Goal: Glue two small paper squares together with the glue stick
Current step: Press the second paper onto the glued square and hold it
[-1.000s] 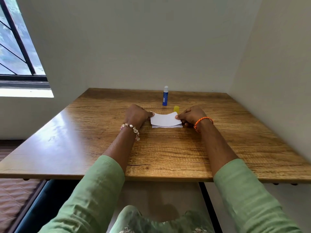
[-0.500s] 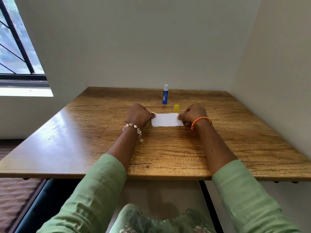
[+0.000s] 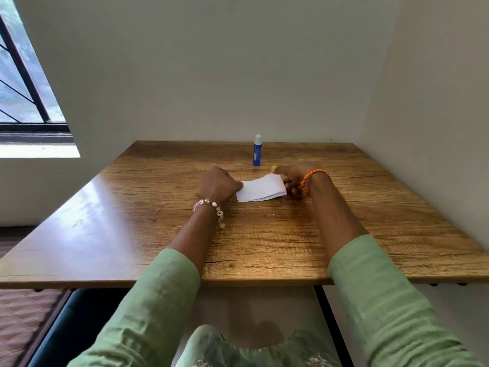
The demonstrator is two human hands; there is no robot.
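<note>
Left hand (image 3: 215,185) is pinning the papers' (image 3: 260,188) left edge to the table (image 3: 264,234), thumb pressing; right hand (image 3: 292,178) is pinching the right edge up, probably aligning them; glue stick (image 3: 257,150) is standing uncapped behind

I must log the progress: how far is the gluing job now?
Done: the glue stick stands uncapped, its yellow cap beside it. In hand: left hand pins the paper squares on the table; right hand lifts the upper one's right edge. Left: pressing them flat, recapping.
</note>
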